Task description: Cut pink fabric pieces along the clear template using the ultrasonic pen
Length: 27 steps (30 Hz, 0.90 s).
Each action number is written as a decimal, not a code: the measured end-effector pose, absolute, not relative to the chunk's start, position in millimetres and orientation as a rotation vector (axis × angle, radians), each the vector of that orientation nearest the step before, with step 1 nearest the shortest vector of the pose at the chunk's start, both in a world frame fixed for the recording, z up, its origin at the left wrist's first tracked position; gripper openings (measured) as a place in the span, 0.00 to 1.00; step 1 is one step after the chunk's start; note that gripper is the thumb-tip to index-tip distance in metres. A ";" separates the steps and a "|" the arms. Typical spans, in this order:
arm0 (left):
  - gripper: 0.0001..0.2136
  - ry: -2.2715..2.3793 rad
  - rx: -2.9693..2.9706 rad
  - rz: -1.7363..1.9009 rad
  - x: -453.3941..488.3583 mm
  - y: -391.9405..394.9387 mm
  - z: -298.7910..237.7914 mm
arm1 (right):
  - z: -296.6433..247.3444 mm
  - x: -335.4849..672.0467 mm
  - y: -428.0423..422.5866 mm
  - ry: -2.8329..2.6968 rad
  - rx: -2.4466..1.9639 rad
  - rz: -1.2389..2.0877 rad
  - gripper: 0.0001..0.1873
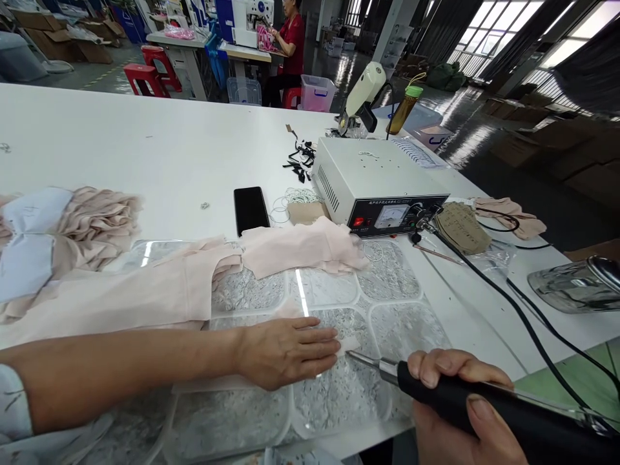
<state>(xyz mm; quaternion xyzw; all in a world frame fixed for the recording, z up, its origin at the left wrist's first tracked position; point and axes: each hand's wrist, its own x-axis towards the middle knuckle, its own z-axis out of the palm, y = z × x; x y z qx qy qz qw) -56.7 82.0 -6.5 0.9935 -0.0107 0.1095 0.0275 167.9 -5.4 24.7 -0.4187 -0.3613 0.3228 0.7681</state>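
Observation:
My left hand lies flat, fingers stretched out, pressing a small pale piece of fabric onto a clear patterned mat. Most of that piece is hidden under the palm. In my right hand is a black ultrasonic cutter, fingers wrapped round its handle. Its metal tip points left and meets the fabric's edge just past my left fingertips. Behind the hands, a folded pale pink fabric stack rests on the mat. Longer pink fabric pieces spread out at the left.
A grey control box stands behind the mat, its black cable running to the cutter. A phone, a glass jar and a tied fabric bundle lie around. Further back, a person in red sits at a sewing machine.

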 end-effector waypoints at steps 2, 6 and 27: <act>0.19 -0.030 3.059 0.319 -56.6 81.9 -6.4 | 24.4 167.7 -8.2 -0.783 -0.919 0.699 0.05; 0.19 -0.037 3.077 0.276 -56.5 82.0 -6.8 | 22.8 167.1 -8.8 -0.814 -0.911 0.696 0.04; 0.18 0.030 3.070 0.260 -55.2 79.6 -4.3 | 14.2 175.9 -1.3 -0.781 -0.935 0.582 0.05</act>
